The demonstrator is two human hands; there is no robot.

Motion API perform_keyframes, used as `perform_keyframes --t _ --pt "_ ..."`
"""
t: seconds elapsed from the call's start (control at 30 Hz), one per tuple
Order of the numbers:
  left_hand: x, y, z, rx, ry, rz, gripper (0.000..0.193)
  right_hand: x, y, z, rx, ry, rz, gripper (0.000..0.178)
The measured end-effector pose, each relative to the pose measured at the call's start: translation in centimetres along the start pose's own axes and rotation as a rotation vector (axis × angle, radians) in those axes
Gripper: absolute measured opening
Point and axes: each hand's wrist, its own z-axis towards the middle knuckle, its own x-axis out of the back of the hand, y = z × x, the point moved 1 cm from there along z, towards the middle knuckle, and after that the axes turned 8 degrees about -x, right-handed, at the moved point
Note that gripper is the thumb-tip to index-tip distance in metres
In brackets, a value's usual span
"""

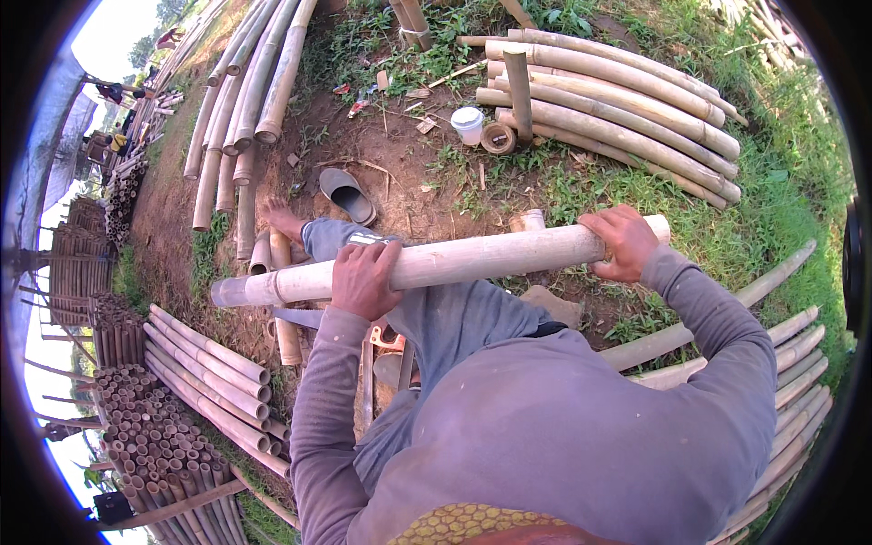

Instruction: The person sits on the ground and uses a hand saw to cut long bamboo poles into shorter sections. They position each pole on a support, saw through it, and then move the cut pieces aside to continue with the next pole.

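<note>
A pale bamboo pole [490, 255] lies crosswise in front of my body, above my bent leg. My left hand [363, 277] is closed over it near its left end, thumb toward the middle. Around its right end wraps my right hand [625, 241], just short of the cut tip. Below the pole, near my left forearm, a hand saw shows a grey blade [300, 316] and an orange handle [387, 340]; the pole and my leg partly hide it. A short bamboo piece [527, 221] stands just beyond the pole.
Bamboo poles lie stacked at far left [259, 82], far right [627, 104], near left [209, 372] and near right [799, 381]. A dark slipper [348, 195], a white tub [468, 124] and a wooden stake [519, 95] stand on the dirt and grass beyond my leg.
</note>
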Motion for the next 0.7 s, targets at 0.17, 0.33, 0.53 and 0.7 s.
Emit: perform_keyframes --t 0.17,0.33,0.53,0.7 --pt "1.3 7.3 7.7 -0.088 0.107 0.017 0.067 -0.7 -8.8 2.9 0.006 0.246 -0.135 0.092" --pt "1.2 11.5 9.1 -0.238 0.324 0.012 0.067 -3.0 -5.7 6.0 -0.144 0.031 0.068 0.087" --pt "-0.2 1.6 -5.9 0.121 0.392 -0.109 0.068 6.5 9.5 6.5 -0.385 0.574 -0.260 0.091" --pt "-1.9 -5.1 -19.3 0.641 0.226 -0.134 0.068 14.7 20.8 11.7 -0.642 0.470 -0.550 0.087"
